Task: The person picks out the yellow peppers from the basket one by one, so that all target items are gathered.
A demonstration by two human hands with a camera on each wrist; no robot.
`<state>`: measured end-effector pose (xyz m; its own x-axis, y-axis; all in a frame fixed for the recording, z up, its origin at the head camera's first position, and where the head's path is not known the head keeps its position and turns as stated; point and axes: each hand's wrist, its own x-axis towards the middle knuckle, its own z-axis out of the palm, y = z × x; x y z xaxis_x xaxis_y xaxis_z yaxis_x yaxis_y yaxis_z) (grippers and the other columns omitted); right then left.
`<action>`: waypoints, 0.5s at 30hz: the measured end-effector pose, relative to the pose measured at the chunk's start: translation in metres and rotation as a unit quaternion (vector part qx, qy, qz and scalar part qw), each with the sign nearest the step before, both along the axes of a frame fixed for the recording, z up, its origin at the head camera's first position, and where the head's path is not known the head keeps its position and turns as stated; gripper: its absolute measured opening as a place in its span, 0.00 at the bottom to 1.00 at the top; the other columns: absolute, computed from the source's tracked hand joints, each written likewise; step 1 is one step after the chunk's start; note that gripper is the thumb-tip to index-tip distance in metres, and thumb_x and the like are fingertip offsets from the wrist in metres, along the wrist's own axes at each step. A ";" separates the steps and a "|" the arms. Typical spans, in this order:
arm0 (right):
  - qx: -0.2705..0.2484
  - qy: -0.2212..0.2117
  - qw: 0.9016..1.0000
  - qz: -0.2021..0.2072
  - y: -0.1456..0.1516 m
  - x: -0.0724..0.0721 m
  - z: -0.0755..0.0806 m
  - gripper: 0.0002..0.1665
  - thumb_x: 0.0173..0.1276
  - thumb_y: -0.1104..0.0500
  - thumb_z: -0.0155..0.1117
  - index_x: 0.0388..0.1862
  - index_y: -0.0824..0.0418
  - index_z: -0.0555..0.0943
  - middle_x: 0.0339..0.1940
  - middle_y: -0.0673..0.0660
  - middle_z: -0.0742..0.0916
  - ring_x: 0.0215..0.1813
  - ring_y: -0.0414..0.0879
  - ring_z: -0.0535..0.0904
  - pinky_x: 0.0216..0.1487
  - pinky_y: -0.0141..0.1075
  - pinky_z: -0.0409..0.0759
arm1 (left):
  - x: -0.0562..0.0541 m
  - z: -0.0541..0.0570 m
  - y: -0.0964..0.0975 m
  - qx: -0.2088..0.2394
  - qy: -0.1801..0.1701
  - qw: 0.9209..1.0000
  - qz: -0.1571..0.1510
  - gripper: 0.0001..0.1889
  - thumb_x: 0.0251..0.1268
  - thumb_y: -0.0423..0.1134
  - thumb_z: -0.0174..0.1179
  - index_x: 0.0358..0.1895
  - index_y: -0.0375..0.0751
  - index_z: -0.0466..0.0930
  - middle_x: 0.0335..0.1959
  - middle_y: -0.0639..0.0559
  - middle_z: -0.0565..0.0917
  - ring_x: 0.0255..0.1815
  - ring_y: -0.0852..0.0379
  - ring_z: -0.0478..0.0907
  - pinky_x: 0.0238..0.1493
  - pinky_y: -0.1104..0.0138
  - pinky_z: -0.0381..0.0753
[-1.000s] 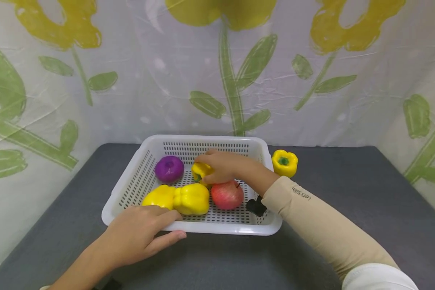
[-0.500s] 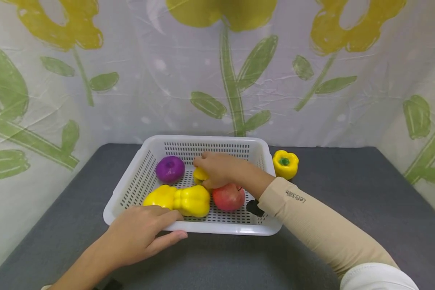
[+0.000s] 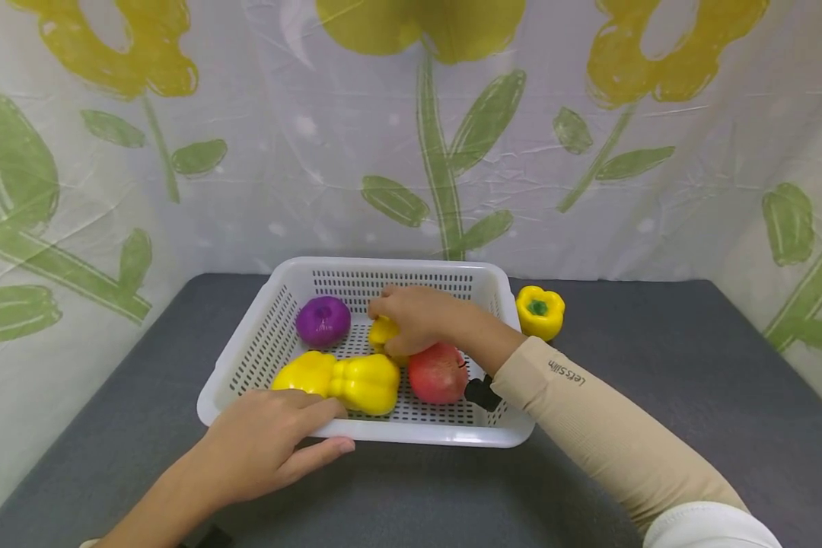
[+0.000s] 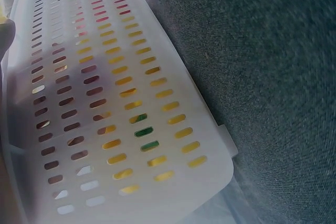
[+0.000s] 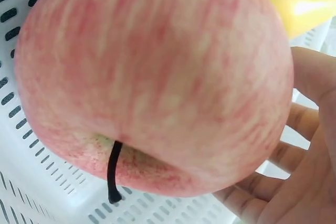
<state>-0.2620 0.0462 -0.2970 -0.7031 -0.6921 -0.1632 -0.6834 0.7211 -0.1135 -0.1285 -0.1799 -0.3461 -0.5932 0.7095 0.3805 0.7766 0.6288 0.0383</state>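
**Small yellow pepper point(image 3: 381, 335) in hand inside the white basket point(image 3: 411, 434)**

From the head view, the right hand point(image 3: 418, 316) is reaching over the basket's right side, and its fingers look to be curling round that pepper near the basket's middle. The left hand point(image 3: 274, 426) is holding the basket's near rim, thumb outside. One big yellow pepper point(image 3: 366, 384) and its neighbor point(image 3: 304, 371) are lying end to end along the basket's near side, a purple onion-looking thing point(image 3: 323, 322) is sitting toward its far left, and an apple point(image 3: 438, 374) toward its near right. A spare pepper point(image 3: 540, 313) is standing just right of the basket.

I'm betting the small pepper is being light, stiff and kinda slick, not fragile. I'd be pinching it round the lobed sides.

In the left wrist view, yellow and red are showing through the slots of the basket's wall; the grip isn't really showing.

In the right wrist view, the apple is hogging everything. Fingers are bending behind it inside the basket, but it's hiding what they're holding.
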 end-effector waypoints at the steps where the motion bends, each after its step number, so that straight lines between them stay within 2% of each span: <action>1: -0.004 0.002 1.000 0.002 0.000 0.000 0.000 0.27 0.66 0.51 0.67 0.64 0.51 0.77 0.54 0.51 0.78 0.48 0.47 0.75 0.51 0.39 0.74 | 0.000 0.000 0.000 -0.001 0.000 1.000 0.001 0.13 0.72 0.60 0.57 0.38 0.57 0.75 0.21 0.69 0.65 0.21 0.70 0.63 0.22 0.74 0.64; 9: -0.033 0.005 0.999 0.009 0.003 0.000 0.002 0.28 0.65 0.54 0.67 0.65 0.52 0.77 0.54 0.52 0.78 0.47 0.46 0.73 0.47 0.37 0.74 | 0.000 -0.001 0.000 -0.007 0.000 1.000 0.010 0.13 0.72 0.60 0.56 0.39 0.57 0.76 0.23 0.68 0.69 0.22 0.69 0.66 0.24 0.73 0.67; 15: -0.055 0.026 0.998 0.033 0.003 0.003 0.009 0.28 0.66 0.55 0.66 0.66 0.54 0.77 0.55 0.52 0.78 0.47 0.46 0.73 0.46 0.36 0.74 | 0.000 -0.001 -0.001 -0.008 0.000 1.000 0.011 0.13 0.71 0.60 0.57 0.40 0.57 0.77 0.23 0.68 0.70 0.23 0.69 0.66 0.24 0.73 0.68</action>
